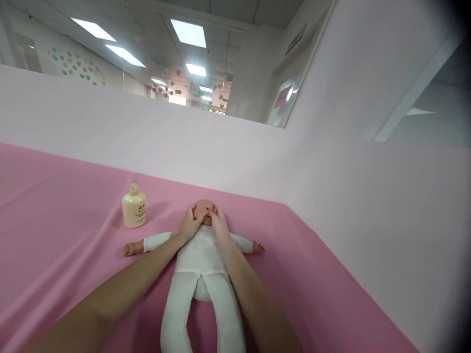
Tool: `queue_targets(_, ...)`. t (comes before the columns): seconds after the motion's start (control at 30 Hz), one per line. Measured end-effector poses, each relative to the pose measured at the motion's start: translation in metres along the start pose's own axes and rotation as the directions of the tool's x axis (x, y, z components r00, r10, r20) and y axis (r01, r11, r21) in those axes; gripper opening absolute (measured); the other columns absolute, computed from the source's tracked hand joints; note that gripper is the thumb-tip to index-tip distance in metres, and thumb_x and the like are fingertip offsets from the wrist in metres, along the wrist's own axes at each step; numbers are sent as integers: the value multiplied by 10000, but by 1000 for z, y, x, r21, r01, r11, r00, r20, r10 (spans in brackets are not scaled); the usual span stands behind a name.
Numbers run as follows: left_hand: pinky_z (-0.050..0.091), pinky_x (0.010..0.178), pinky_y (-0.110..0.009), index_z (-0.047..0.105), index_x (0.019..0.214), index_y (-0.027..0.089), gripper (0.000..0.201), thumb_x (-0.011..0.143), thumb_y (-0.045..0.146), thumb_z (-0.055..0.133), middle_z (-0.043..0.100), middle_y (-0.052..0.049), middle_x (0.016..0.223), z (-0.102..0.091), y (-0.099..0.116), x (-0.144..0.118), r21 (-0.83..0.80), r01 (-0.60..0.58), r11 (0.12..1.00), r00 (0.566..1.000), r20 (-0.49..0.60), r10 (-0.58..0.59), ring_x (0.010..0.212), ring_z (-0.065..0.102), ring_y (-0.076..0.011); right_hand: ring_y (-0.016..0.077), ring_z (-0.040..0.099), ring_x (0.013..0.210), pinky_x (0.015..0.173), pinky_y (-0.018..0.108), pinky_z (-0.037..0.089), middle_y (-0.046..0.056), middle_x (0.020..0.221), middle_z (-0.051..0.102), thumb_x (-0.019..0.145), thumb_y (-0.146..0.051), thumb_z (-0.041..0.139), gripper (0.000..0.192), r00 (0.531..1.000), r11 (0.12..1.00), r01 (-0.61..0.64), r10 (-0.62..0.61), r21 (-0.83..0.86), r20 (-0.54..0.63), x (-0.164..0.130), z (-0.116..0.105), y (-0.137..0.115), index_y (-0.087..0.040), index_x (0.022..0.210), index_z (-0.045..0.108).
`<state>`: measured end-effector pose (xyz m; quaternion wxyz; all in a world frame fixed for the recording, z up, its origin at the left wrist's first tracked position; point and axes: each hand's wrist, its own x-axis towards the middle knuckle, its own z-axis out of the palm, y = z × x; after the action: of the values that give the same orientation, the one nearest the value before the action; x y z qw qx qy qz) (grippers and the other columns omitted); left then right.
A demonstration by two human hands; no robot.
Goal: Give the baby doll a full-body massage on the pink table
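Note:
A baby doll (202, 250) with a white cloth body lies on its back, arms spread to the sides and legs toward me. My left hand (190, 223) cups the left side of the doll's head (203, 207), its thumb laid on the face. On the other side my right hand (220, 223) holds the head the same way, with the thumb near the mouth. Both sets of fingers curl round the head and are partly hidden. Much of the doll's face is covered by the hands. My forearms pass over the doll's body and arms.
A pale yellow pump bottle (134, 208) stands upright to the left of the doll. Pink cloth (294, 274) covers the surface beneath. A white wall (184, 147) with a window above it rises behind, and another white wall (390, 215) borders the right side.

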<state>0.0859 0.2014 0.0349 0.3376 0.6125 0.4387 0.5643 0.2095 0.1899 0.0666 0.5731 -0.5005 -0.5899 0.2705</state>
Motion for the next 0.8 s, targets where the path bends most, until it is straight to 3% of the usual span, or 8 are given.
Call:
queue_targets(0.1, 392, 1078, -422, 408, 1267, 111, 524, 895, 466, 508, 516, -193, 1322, -5, -11, 5, 15, 22, 1000, 999, -24, -22, 1261, 506, -260, 222, 561, 1230, 1068, 407, 440, 79, 1344, 592, 826, -298, 498, 493, 999, 994, -33, 33, -109, 3, -4, 4, -4, -218, 1308, 571)
queue_targets(0.2, 393, 1071, -440, 477, 1180, 140, 356, 920, 378, 430, 555, -152, 1242, -5, -20, 12, 36, 19, 999, 995, -103, -16, 1227, 514, -250, 248, 431, 1356, 1160, 449, 319, 69, 1464, 482, 827, -233, 465, 504, 1000, 952, 15, -12, -307, 13, -9, 6, -8, -209, 1316, 587)
queue_targets(0.3, 353, 1111, -452, 524, 1145, 166, 314, 930, 316, 351, 551, -134, 1242, -4, -24, 18, 45, 3, 999, 988, -156, 4, 1263, 475, -244, 260, 384, 1391, 1177, 471, 270, 76, 1516, 413, 852, -234, 442, 514, 995, 909, 98, -76, -405, 68, -12, 2, -7, -188, 1348, 569)
queue_targets(0.4, 310, 1156, -434, 540, 1203, 193, 351, 940, 353, 373, 527, -119, 1336, -2, -21, 19, 51, -43, 998, 988, -143, 50, 1332, 428, -230, 240, 364, 1406, 1182, 451, 257, 67, 1539, 380, 894, -310, 439, 512, 975, 899, 201, -145, -389, 168, -11, -7, -1, -190, 1382, 539)
queue_targets(0.57, 255, 1200, -427, 476, 1369, 210, 538, 880, 421, 554, 452, -109, 1476, 0, -12, 15, 83, -141, 987, 989, -36, 144, 1423, 353, -243, 197, 347, 1425, 1190, 435, 233, 46, 1545, 371, 936, -351, 386, 495, 960, 923, 233, -168, -307, 225, -9, -15, 9, -228, 1395, 524)
queue_targets(0.8, 279, 1199, -388, 550, 1347, 201, 455, 942, 373, 436, 495, -82, 1474, -9, -4, 11, 64, -211, 975, 976, 71, 206, 1407, 400, -197, 197, 427, 1346, 1167, 403, 281, 78, 1443, 502, 949, -395, 380, 475, 958, 922, 283, -257, -265, 131, -16, -16, 5, -191, 1343, 550)
